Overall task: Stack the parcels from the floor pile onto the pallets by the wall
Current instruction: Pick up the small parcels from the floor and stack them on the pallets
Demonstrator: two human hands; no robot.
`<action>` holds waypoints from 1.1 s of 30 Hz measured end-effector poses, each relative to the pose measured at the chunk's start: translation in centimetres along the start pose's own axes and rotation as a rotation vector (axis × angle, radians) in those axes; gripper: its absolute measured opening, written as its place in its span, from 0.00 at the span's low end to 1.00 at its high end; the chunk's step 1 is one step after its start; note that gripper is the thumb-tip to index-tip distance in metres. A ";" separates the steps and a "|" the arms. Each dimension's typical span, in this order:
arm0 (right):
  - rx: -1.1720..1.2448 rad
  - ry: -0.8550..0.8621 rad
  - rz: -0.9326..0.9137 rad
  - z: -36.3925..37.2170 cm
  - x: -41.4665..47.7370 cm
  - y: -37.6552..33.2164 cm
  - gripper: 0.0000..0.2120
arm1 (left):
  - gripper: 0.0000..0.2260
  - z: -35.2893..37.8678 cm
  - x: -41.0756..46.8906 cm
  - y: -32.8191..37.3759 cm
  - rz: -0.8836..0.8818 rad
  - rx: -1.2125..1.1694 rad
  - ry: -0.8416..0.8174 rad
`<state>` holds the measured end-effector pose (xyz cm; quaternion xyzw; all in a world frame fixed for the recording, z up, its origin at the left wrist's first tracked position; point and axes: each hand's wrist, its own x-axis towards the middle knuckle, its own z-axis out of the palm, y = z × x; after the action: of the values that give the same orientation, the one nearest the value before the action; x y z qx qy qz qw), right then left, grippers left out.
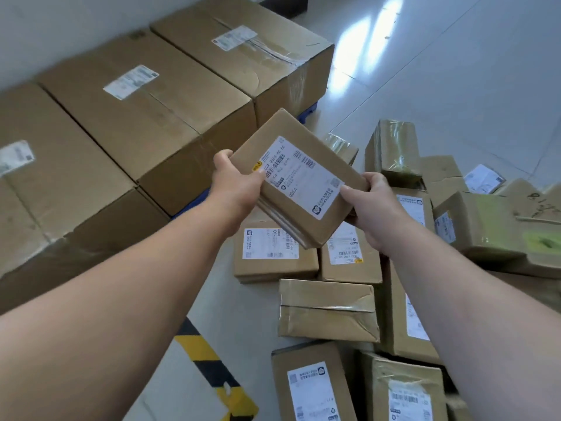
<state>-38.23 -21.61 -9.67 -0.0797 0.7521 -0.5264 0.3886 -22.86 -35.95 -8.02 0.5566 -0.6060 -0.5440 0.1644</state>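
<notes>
Seemingly much remains: the left hand (239, 189) and right hand (373, 208) have their grip closed round one small parcel (297, 177), held above the crowded floor pile (328, 308), near cartons (145, 117) already on the pallet (308, 113).

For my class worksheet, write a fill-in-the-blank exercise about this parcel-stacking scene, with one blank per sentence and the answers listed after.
1. The small parcel is gripped by the left hand and the right hand, so the number of hands on it is ____.
2. The pallet showing under the large cartons is coloured ____.
3. The floor tape is striped black and ____.

Missing words: two; blue; yellow.
</notes>
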 end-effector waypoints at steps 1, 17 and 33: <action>0.014 -0.026 0.017 -0.2 -1.3 -1.5 0.15 | 0.29 -0.9 -1.2 1.9 -0.009 -0.035 0.021; 0.236 -0.218 0.190 5.9 -17.1 -16.8 0.10 | 0.33 -13.1 -13.7 13.9 -0.003 -0.220 -0.019; -0.045 -0.327 0.406 16.8 -17.6 -2.2 0.17 | 0.27 -19.5 -9.9 -2.8 -0.419 -0.073 -0.110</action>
<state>-15.61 -25.49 -1.45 -0.0199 0.6913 -0.4008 0.6010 -2.57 -36.14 0.58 0.6336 -0.4650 -0.6173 0.0344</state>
